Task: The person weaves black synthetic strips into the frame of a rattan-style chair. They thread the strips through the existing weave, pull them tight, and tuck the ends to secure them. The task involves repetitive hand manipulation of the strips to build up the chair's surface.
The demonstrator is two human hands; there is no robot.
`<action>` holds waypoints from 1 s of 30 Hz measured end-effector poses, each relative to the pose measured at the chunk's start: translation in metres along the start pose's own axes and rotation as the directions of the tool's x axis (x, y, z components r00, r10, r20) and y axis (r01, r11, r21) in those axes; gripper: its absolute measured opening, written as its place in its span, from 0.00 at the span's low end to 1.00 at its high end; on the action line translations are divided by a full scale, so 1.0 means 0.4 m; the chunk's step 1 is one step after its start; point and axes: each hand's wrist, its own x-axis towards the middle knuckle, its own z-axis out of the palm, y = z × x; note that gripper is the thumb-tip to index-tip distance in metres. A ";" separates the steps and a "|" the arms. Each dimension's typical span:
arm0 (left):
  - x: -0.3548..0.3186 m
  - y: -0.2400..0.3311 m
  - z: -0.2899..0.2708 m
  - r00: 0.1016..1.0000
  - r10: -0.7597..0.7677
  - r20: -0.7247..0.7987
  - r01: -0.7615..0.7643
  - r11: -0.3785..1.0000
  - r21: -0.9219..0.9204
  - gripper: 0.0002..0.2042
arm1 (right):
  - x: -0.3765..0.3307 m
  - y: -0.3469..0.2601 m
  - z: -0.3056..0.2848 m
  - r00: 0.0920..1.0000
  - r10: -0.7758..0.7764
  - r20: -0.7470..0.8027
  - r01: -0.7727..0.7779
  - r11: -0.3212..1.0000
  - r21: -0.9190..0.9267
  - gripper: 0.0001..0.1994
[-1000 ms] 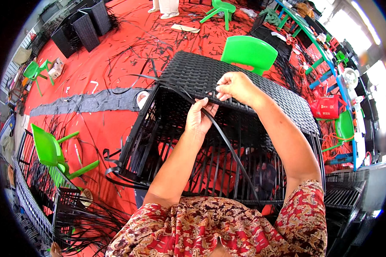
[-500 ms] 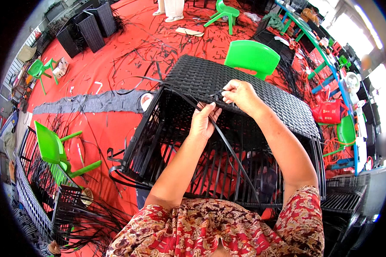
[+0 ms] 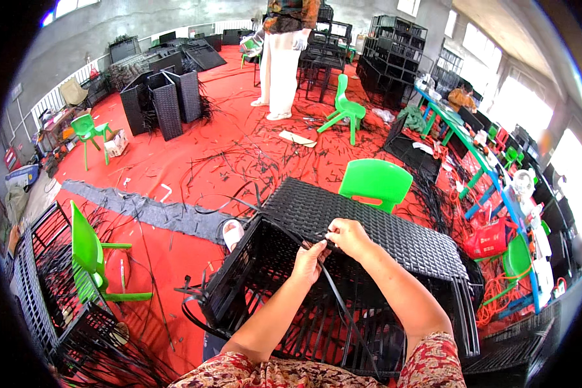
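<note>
In front of me lies a half-woven black wicker furniture piece point(image 3: 362, 210), its woven panel on the far side and its bare frame bars toward me. At the rim of that panel, my left hand point(image 3: 308, 262) pinches a flat black plastic strip point(image 3: 343, 304) whose tail hangs down across the open frame. Close beside it on the right, my right hand point(image 3: 349, 237) is closed at the same edge, fingertips pressed together on the weaving strip. The exact spot between the fingertips is hidden. Loose strip ends curl out from the frame's left corner.
Green plastic chairs stand beyond the panel point(image 3: 375, 181), at left point(image 3: 87, 252) and farther back point(image 3: 344, 110). Strip scraps litter the red floor covering point(image 3: 239, 155). A person point(image 3: 283, 64) stands at the back. Another woven frame point(image 3: 39, 278) is at left; a cluttered long table point(image 3: 491, 174) runs along the right.
The view has tilted up, showing more of the room, so my hands and the wicker piece sit lower. My right hand has come down closer to the left at the rim.
</note>
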 end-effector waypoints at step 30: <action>0.025 0.004 0.027 0.965 -0.261 -0.015 0.261 0.965 0.004 0.05 | -0.114 0.111 -0.039 0.980 0.106 -0.168 -0.039 0.932 0.361 0.04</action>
